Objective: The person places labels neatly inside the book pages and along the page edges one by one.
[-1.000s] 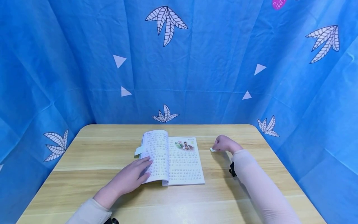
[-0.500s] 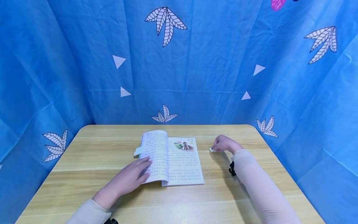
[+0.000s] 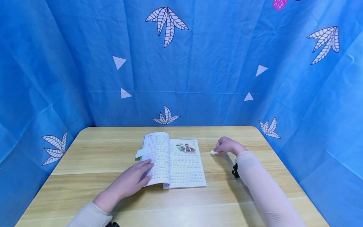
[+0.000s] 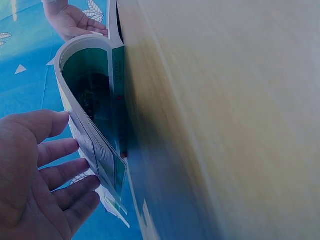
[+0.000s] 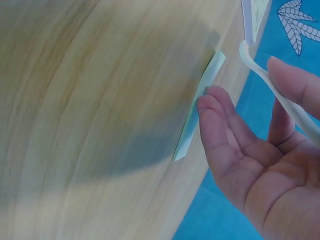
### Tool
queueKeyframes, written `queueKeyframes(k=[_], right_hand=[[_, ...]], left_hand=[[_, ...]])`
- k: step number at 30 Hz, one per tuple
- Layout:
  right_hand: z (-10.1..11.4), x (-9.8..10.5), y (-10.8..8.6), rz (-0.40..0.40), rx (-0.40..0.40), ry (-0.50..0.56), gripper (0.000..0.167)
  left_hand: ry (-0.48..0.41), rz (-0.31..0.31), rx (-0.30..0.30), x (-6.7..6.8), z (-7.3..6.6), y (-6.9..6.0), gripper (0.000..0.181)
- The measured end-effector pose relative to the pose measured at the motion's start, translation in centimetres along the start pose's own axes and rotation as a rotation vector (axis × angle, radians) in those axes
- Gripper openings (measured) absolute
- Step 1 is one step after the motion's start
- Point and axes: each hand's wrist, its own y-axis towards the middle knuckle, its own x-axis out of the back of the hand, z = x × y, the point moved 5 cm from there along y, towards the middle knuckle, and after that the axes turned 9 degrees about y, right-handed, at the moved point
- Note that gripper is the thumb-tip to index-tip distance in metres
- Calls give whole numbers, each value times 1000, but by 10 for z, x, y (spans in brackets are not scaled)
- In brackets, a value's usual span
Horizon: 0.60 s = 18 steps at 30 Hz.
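An open book (image 3: 184,170) with printed text and a bee picture lies in mid-table in the head view. Its left-hand pages (image 4: 87,122) bow upward. My left hand (image 3: 129,181) rests against them, fingertips touching the paper and fingers loosely extended. A pale paper tab (image 3: 141,153) sticks out from the book's left edge. Right of the book, my right hand (image 3: 228,146) pinches a thin pale paper strip (image 5: 265,75) between thumb and forefinger. Its other fingertips touch a pale green strip (image 5: 192,120) on the table, seen in the right wrist view.
The wooden table (image 3: 85,151) has rounded far corners. A blue curtain (image 3: 181,72) with leaf and triangle prints hangs along its back and sides. Black straps (image 3: 235,171) show at the wrists.
The paper strip at my right fingertips now shows farther to the left of them. My left hand keeps its place on the pages. The head view shifts very slightly.
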Motion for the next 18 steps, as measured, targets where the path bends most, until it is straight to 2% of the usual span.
queueKeyframes(k=[18], right_hand=[[-2, -4, -5, -25, 31, -31, 21]], left_hand=[[-4, -9, -13, 0, 1, 2, 51]])
